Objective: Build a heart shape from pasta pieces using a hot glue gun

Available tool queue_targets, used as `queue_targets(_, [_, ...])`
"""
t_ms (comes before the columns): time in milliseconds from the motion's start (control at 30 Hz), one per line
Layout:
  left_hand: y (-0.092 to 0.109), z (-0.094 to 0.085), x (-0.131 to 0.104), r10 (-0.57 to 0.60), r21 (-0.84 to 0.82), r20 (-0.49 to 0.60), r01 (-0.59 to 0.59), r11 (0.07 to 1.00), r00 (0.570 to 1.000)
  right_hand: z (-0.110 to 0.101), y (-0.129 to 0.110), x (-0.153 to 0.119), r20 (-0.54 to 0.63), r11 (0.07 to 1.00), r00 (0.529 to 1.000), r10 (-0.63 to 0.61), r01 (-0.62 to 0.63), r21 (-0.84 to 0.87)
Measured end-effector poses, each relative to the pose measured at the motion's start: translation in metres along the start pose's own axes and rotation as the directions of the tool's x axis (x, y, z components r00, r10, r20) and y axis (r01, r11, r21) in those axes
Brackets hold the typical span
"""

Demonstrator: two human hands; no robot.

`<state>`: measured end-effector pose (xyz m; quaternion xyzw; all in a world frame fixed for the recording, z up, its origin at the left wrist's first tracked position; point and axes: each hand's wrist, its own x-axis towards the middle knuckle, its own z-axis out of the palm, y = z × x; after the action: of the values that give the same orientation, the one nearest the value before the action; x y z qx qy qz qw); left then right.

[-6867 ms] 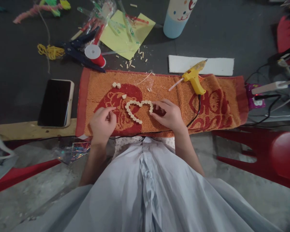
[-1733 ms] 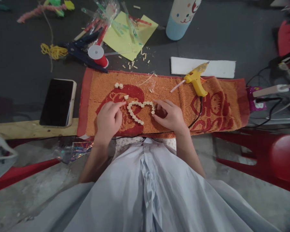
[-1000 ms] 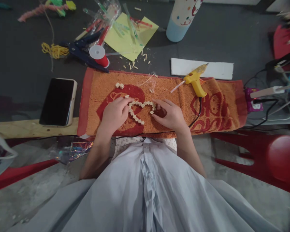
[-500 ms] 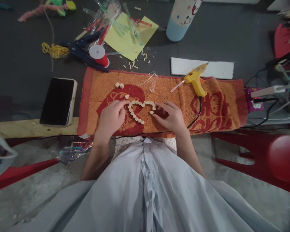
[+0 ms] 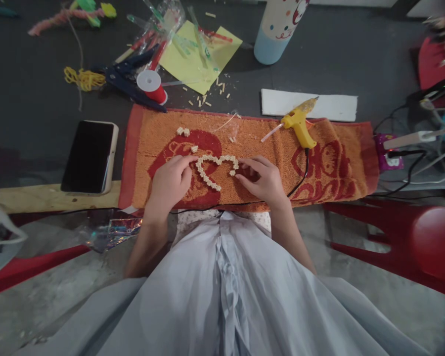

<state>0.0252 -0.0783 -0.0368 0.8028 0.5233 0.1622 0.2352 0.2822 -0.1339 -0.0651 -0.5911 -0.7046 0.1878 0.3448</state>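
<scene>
Both your hands are down on the orange towel (image 5: 152, 118), and between them lies the heart (image 5: 206, 179), an outline of small pale pieces. It's open at the bottom right: the left side runs down to the point, while the right side stops short.

Your left hand (image 5: 171, 182) comes in from the left, forefinger stretched to the heart's upper left curve, its tip apart from the thumb; whether it's touching, you can't tell from here. Over on the other side, your right hand (image 5: 263, 180) has finger and thumb spread apart beside the right curve, again with contact too close to call.

Loose pale pieces (image 5: 195, 149) sit just above your left forefinger, with more up and to the left. To the right, the yellow glue gun (image 5: 300, 127) rests with its nozzle over the white strip (image 5: 282, 102), glue stick poking out toward the left. Across the dark desk (image 5: 341, 49), there's the phone (image 5: 87, 157), the red spool (image 5: 155, 92) beside the blue pliers (image 5: 128, 88), and the bottle (image 5: 272, 42) at the back.
</scene>
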Motion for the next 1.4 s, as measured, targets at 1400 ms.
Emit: queue_targets(1400, [0.0015, -0.0015, -0.0009, -0.018, -0.012, 0.015, 0.018, 1.0, 1.0, -0.0001, -0.0026, 0.0017, 0.002, 0.999, 1.0, 0.016, -0.016, 0.03])
